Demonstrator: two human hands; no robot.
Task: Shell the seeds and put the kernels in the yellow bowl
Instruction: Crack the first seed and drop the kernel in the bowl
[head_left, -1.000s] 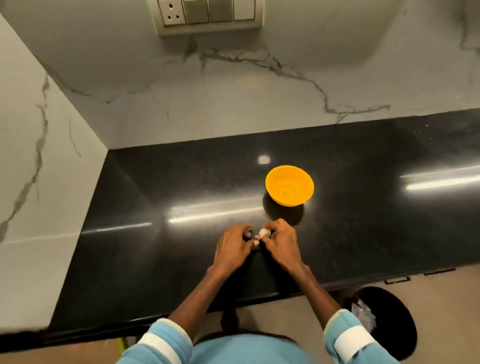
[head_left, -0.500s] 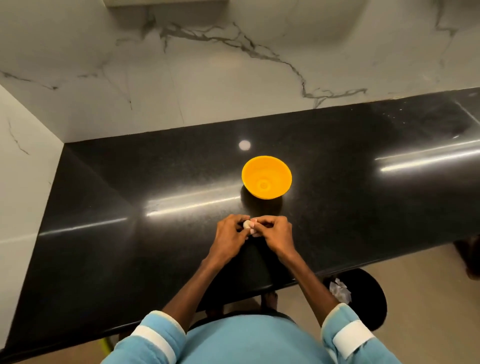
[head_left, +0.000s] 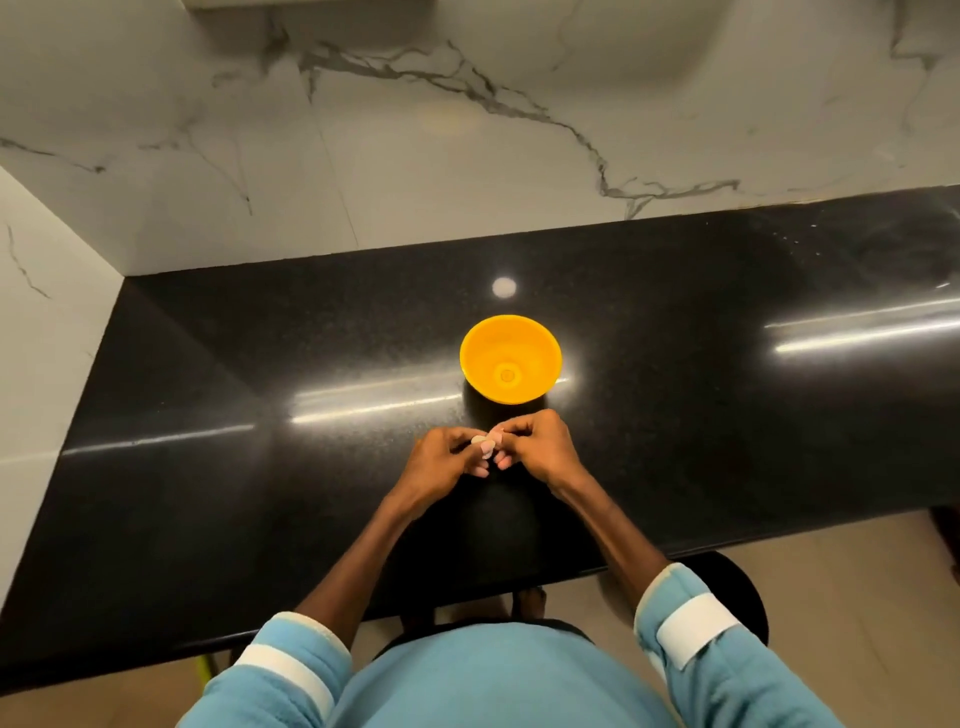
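A yellow bowl stands upright on the black countertop, near its middle. Just in front of the bowl my left hand and my right hand meet above the counter. Between their fingertips they pinch a small pale seed. Both hands have curled fingers that hide most of the seed. What lies in the bowl's bottom is too small to tell.
A marble wall rises behind the counter and another at the left. A black round bin stands on the floor below the counter's front edge at the right. The counter stretches away to both sides of the bowl.
The head camera has tilted down, so bowl and hands sit higher and more central in view. The hands stay together on the seed, with the fingers shifted slightly.
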